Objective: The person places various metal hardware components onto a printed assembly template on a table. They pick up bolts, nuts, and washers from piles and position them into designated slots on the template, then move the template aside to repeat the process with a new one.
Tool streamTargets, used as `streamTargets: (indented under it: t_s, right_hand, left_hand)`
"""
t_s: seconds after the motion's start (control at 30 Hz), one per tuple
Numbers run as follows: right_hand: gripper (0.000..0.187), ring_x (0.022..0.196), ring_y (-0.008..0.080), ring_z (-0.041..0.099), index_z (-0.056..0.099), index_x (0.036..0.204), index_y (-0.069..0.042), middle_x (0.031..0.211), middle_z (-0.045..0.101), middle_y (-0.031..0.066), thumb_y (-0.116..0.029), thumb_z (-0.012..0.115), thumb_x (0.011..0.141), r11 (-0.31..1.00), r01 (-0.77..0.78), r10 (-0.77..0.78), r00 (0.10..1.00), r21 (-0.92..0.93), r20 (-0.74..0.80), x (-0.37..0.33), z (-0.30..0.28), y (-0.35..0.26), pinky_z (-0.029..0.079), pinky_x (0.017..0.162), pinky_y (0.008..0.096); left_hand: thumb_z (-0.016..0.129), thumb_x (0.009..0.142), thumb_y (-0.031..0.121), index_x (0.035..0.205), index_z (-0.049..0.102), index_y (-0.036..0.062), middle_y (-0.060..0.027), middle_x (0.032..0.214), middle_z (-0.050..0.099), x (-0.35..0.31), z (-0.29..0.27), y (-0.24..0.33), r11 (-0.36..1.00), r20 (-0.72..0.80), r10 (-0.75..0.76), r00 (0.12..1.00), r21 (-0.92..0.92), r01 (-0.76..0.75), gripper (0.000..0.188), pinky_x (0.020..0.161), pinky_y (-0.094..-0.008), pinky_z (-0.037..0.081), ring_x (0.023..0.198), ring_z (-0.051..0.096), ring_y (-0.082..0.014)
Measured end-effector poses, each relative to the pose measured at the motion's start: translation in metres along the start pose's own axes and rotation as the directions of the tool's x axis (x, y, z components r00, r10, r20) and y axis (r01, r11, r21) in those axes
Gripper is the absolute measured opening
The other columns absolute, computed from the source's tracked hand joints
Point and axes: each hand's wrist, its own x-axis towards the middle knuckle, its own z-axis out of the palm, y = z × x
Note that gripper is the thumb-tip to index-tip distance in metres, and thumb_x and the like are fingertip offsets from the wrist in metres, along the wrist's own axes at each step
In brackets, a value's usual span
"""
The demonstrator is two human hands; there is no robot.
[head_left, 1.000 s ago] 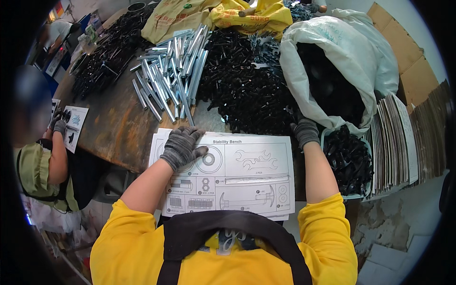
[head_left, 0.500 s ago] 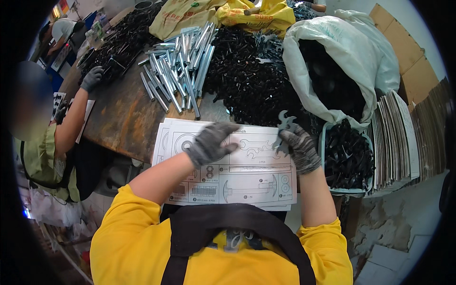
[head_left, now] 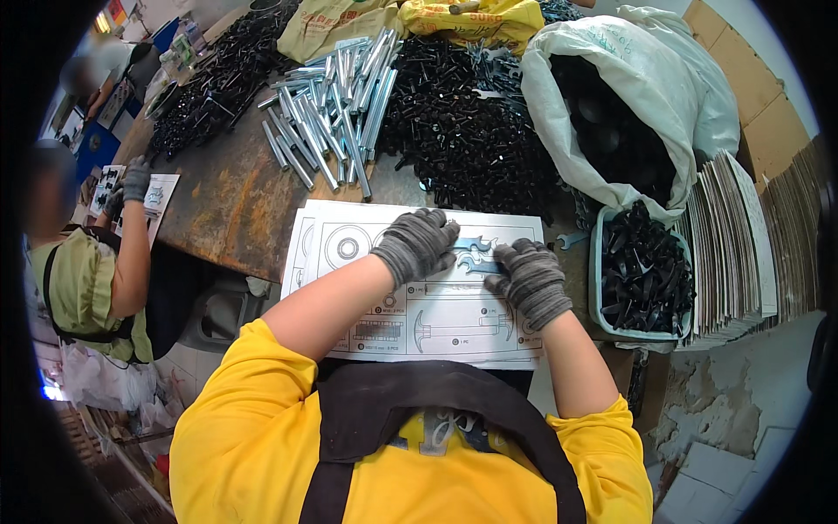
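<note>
Two small flat silver wrenches point(head_left: 477, 253) lie one above the other on the wrench drawing of a printed parts sheet point(head_left: 384, 336). My left hand point(head_left: 417, 246), in a grey knitted glove, has its curled fingers at the wrenches' left ends. From the other side my right hand point(head_left: 531, 278), gloved the same way, closes its fingers on their right ends. The fingers partly cover the ends of both wrenches. Under the top sheet more sheets stick out at the left and bottom edges.
Behind the sheet lie steel tubes point(head_left: 327, 122) and a heap of black bolts point(head_left: 471, 166). At the right stand a bin of black parts point(head_left: 598, 288), an open white sack point(head_left: 546, 113) and stacked cardboard point(head_left: 729, 244). A co-worker's gloved hand point(head_left: 137, 179) is at the left.
My right hand has brought the wrenches down onto the sheet from its upper right edge. My left hand has shifted right to meet them. The co-worker's arm has drawn back from the black heap.
</note>
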Motion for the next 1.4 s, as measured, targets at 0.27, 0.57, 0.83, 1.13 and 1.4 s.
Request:
streamTargets:
  t_s: [0.27,0.57,0.83,1.13,1.4]
  right_hand:
    - [0.029,0.092,0.0259,0.055,0.057,0.103,-0.012,0.098,0.056,0.0097,-0.028,0.056,0.079,0.992,-0.035,0.045,0.995,0.118,-0.086,-0.003,0.019,0.016,0.044,0.082,0.0388]
    - [0.030,0.092,0.0270,0.055,0.057,0.102,-0.009,0.098,0.057,0.0110,-0.025,0.059,0.077,0.967,-0.132,0.157,0.982,0.216,-0.101,-0.001,0.020,0.013,0.045,0.081,0.0377]
    - [0.033,0.083,0.0248,0.057,0.058,0.101,-0.010,0.090,0.057,0.0104,-0.020,0.066,0.070,0.945,-0.039,0.109,0.974,0.326,-0.199,-0.002,0.030,0.026,0.047,0.074,0.0371]
    - [0.029,0.077,0.0213,0.058,0.059,0.101,-0.006,0.088,0.058,0.0115,-0.014,0.065,0.073,0.774,-0.076,0.332,0.894,0.628,-0.301,-0.035,0.032,0.047,0.049,0.070,0.0318]
    - [0.023,0.079,0.0252,0.059,0.059,0.098,-0.008,0.088,0.058,0.0122,-0.012,0.061,0.076,0.851,0.000,0.244,0.885,0.524,-0.397,-0.043,0.034,0.053,0.048,0.072,0.0343]
  left_hand:
    - [0.062,0.076,0.014,0.101,0.060,0.0104,-0.0106,0.089,0.057,0.010,0.011,-0.011,0.979,0.026,0.049,0.998,-0.201,-0.043,0.025,0.074,-0.0340,0.049,0.082,0.057,-0.0250]
    - [0.062,0.075,0.016,0.100,0.060,0.0107,-0.0111,0.090,0.057,0.012,0.028,-0.014,0.971,-0.092,0.112,0.989,-0.203,-0.129,0.025,0.074,-0.0358,0.048,0.083,0.057,-0.0270]
    - [0.061,0.077,0.023,0.111,0.055,0.0067,-0.0126,0.096,0.056,0.007,0.011,-0.019,0.928,-0.064,0.079,0.995,-0.360,-0.097,0.038,0.084,-0.0347,0.044,0.092,0.054,-0.0258]
    - [0.060,0.074,0.043,0.134,0.029,0.0096,-0.0185,0.123,0.044,0.020,-0.001,-0.139,0.658,-0.029,-0.752,0.658,0.003,0.753,0.075,0.090,-0.0396,0.041,0.107,0.049,-0.0312]
    - [0.062,0.068,0.020,0.130,0.030,0.0015,-0.0236,0.100,0.056,0.031,-0.003,-0.150,0.466,-0.012,-0.874,0.486,-0.309,0.829,0.072,0.081,-0.0387,0.046,0.090,0.059,-0.0328]
